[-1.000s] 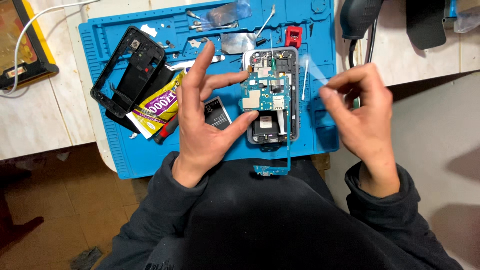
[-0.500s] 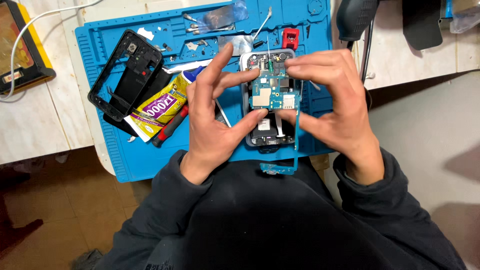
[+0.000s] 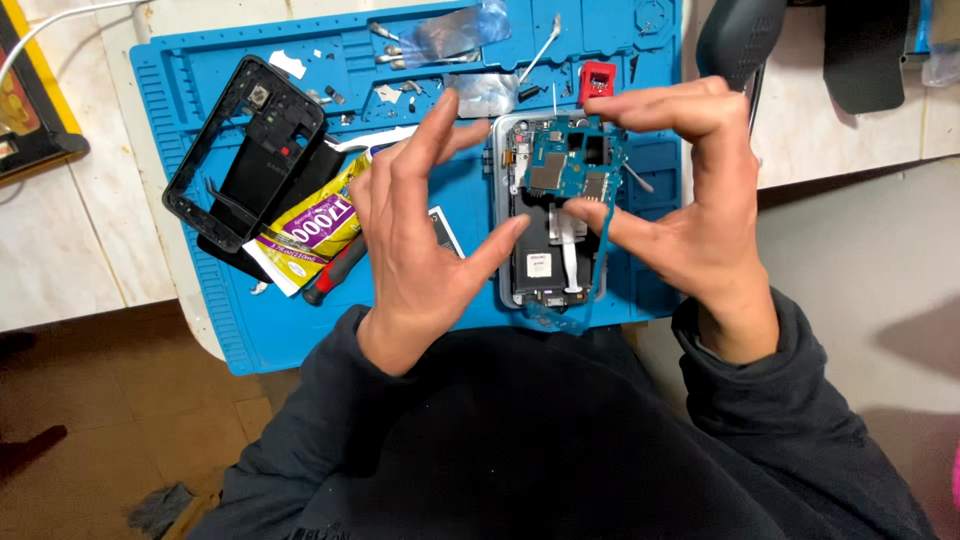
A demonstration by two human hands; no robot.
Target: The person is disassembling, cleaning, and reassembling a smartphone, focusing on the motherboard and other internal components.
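Teal circuit board (image 3: pixel 563 170) atop opened grey phone (image 3: pixel 545 270).

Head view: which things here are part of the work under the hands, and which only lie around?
In the work:
- left hand
- right hand
- opened phone
- blue circuit board

Lying about:
- black phone frame
- yellow packet
- red-handled screwdriver
- small red part
- blue work mat
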